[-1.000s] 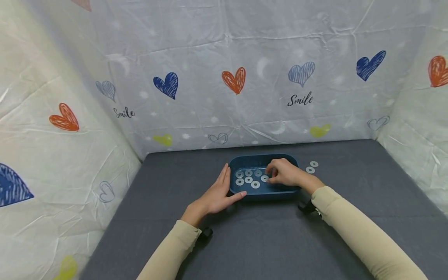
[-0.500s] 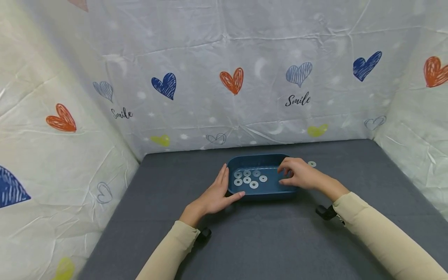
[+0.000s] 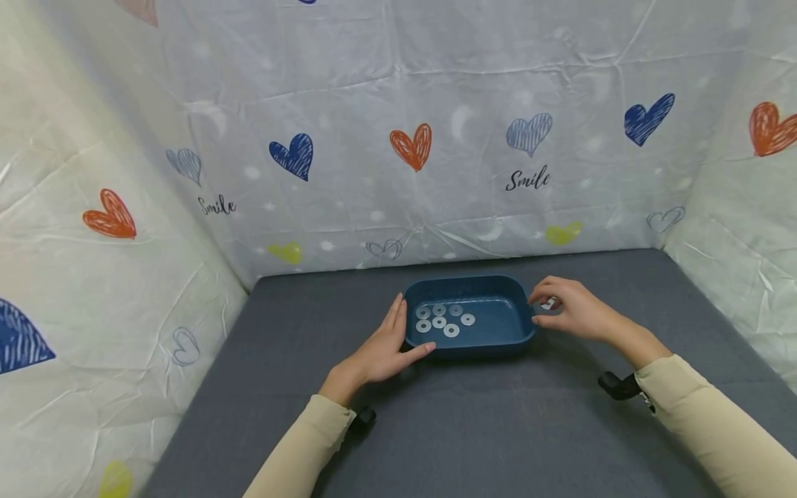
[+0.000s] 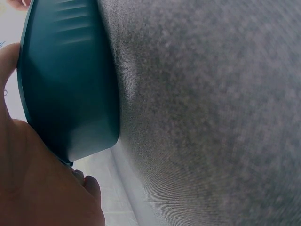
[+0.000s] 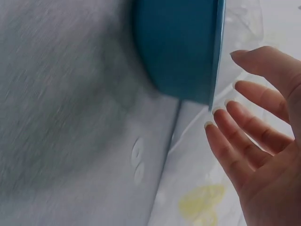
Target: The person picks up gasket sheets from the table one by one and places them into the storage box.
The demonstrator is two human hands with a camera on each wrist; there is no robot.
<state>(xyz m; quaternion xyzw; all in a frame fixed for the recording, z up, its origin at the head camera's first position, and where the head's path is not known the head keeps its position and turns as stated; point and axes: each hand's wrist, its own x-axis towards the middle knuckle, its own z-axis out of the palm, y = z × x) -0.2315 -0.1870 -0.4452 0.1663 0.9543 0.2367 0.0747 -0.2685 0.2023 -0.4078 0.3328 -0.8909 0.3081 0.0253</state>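
Observation:
A blue oblong tray (image 3: 473, 346) stands on the dark table. Several flat pale washers (image 3: 451, 330) lie in its left half. My left hand (image 3: 380, 349) rests against the tray's left end, fingers straight along the outer wall and thumb on the front rim. Just beyond the right end, my right hand (image 3: 579, 310) hovers above the table, fingers bent loosely. Nothing shows in its grasp in the right wrist view, where thumb and fingertips stand apart. Two washers (image 5: 137, 149) lie on the table below it; in the head view the fingers mostly hide them.
Grey cloth covers the table (image 3: 486, 436). A pale sheet (image 3: 349, 90) printed with hearts hangs along its back edge, with more sheeting at both sides. Dark wrist cameras (image 3: 619, 385) sit under the cuffs.
My right hand has moved right, out of the tray and past its right end, leaving a washer beside the others. My left hand has stayed against the tray.

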